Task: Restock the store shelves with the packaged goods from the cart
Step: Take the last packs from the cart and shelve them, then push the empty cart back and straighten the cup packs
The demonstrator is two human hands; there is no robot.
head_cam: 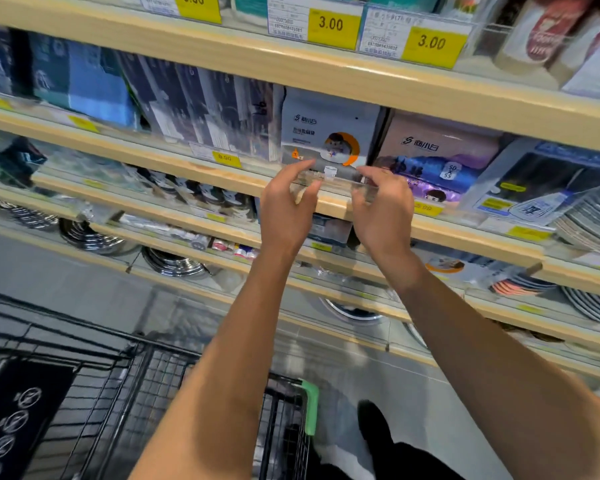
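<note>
Clear shelf strip (336,184), both hands (286,206) pinching

You can read: top shelf tags (333,25) (432,42), "3.00" each; middle shelf tag (225,157), "9.90"; purple pack (437,161), "50 x 55".

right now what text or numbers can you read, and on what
"3.00": yellow price tag, top shelf rail
"3.00": second yellow tag, same rail
"9.90": yellow tag, middle shelf rail
"50 x 55": purple pack
Pack logos, barcode slips and lower tags are too blurred to read.
</note>
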